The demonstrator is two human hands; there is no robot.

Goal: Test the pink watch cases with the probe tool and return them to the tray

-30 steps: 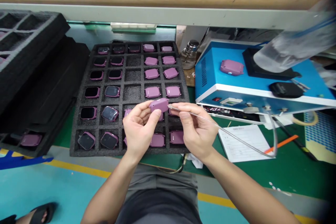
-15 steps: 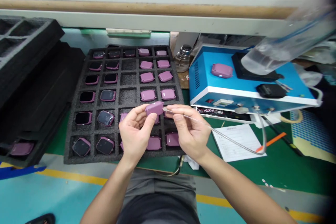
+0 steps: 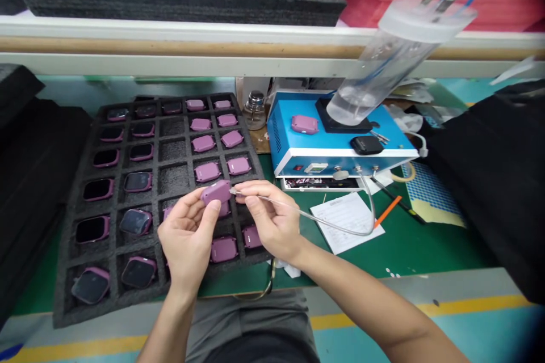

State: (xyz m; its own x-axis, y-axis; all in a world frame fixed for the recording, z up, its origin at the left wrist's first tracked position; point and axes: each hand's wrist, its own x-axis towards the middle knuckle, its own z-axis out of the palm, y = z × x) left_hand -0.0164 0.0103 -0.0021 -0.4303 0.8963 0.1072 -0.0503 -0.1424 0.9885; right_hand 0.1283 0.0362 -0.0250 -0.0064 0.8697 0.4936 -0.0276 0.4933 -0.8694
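Observation:
My left hand (image 3: 189, 232) pinches a purple watch case (image 3: 217, 192) between thumb and fingers, above the foam tray. In my right hand (image 3: 272, 218) is the end of a thin clear tube (image 3: 317, 219), its tip held at the right side of the case. From there the tube loops back to the front of a blue machine (image 3: 281, 130). Beneath both hands lies the black foam tray (image 3: 172, 150), its compartments holding several purple watches, some screen up (image 3: 98, 189), some back up (image 3: 207, 172). My hands hide part of the lower compartments.
On the blue machine stand a tilted-looking clear cylinder (image 3: 361, 76), another purple watch case (image 3: 304, 124) and a black block (image 3: 366, 145). A glass bottle (image 3: 255, 109) is behind the tray. Printed paper (image 3: 340, 218) and an orange strip (image 3: 388, 211) lie right. Dark foam trays (image 3: 38, 164) are stacked left.
The view has swung to the right and up, so the bench appears further left and the whole cylinder shows. Both hands keep their hold, with the tube tip still at the case's side.

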